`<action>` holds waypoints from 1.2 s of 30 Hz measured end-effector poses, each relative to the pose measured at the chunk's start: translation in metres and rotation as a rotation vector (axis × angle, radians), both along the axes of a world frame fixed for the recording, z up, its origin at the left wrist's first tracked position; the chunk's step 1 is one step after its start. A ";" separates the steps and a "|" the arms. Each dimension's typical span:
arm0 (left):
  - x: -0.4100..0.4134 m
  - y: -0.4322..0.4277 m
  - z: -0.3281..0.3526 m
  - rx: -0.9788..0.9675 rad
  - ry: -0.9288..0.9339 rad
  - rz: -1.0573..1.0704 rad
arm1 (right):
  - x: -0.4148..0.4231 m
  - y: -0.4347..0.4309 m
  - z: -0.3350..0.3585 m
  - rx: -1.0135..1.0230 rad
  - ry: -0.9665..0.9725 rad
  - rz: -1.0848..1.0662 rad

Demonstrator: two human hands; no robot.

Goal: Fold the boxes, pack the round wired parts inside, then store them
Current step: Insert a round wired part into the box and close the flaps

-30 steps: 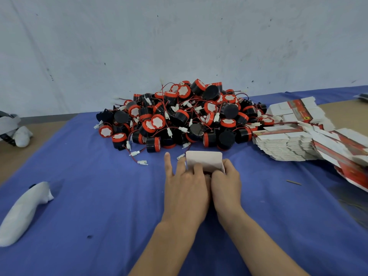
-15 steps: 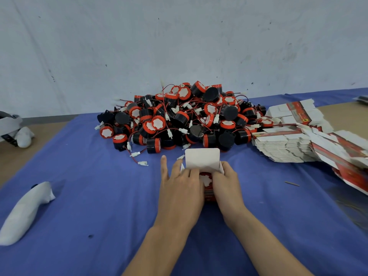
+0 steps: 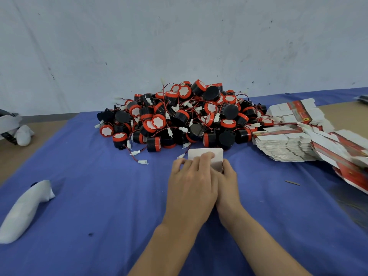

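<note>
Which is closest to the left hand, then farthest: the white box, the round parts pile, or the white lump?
1. white box, touching the left hand's fingers.
2. round parts pile, just behind.
3. white lump, far left.

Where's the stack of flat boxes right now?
In the head view, the stack of flat boxes lies on the blue cloth at right, against the pile of round wired parts.

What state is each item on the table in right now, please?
box, folded up, white flap raised, not yet tucked in.
left hand, holds the box, fingers over the flap.
right hand, holds the box's right side.
round wired parts, loose in a heap, unpacked.
flat boxes, unfolded, stacked, some slid sideways.
</note>
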State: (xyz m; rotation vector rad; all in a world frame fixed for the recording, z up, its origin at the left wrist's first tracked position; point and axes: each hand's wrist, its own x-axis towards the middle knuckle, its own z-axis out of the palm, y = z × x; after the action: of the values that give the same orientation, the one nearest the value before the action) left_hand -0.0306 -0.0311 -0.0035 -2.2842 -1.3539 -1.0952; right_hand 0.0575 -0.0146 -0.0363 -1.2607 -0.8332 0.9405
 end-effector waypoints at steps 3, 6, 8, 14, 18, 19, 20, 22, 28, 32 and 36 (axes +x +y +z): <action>0.000 0.000 -0.001 -0.102 0.065 0.004 | 0.001 0.000 -0.002 0.019 0.002 -0.038; 0.000 0.004 -0.001 -0.158 0.134 -0.006 | 0.000 -0.002 -0.004 0.048 -0.025 -0.056; 0.001 0.005 -0.002 -0.177 0.140 -0.007 | 0.001 -0.003 -0.004 0.058 -0.050 -0.033; 0.005 0.007 -0.001 -0.209 0.244 0.054 | 0.008 -0.007 -0.004 0.154 -0.048 0.105; 0.008 0.006 -0.003 -0.234 0.239 0.070 | 0.016 -0.007 -0.005 0.158 -0.134 0.158; 0.007 0.005 -0.003 -0.225 0.207 0.053 | 0.018 -0.007 -0.006 0.151 -0.166 0.153; 0.004 0.005 -0.002 -0.213 0.161 0.030 | 0.019 -0.008 -0.005 0.140 -0.185 0.142; -0.004 0.007 0.001 -0.162 0.017 -0.015 | 0.021 -0.007 -0.004 0.115 -0.194 0.120; -0.034 0.019 -0.005 -0.392 -0.602 -0.104 | 0.034 -0.008 0.008 0.073 -0.127 0.192; -0.046 0.022 -0.010 -0.711 -0.781 -0.135 | 0.043 -0.003 0.011 0.055 -0.029 0.138; -0.046 0.021 -0.009 -0.844 -0.816 -0.174 | 0.046 -0.002 0.005 -0.023 -0.035 0.162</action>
State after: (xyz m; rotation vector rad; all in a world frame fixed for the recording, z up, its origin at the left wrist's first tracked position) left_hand -0.0765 -0.0103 -0.0128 -2.6291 -2.2981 -1.9352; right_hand 0.1037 -0.0167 -0.0310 -1.2460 -0.9653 1.0625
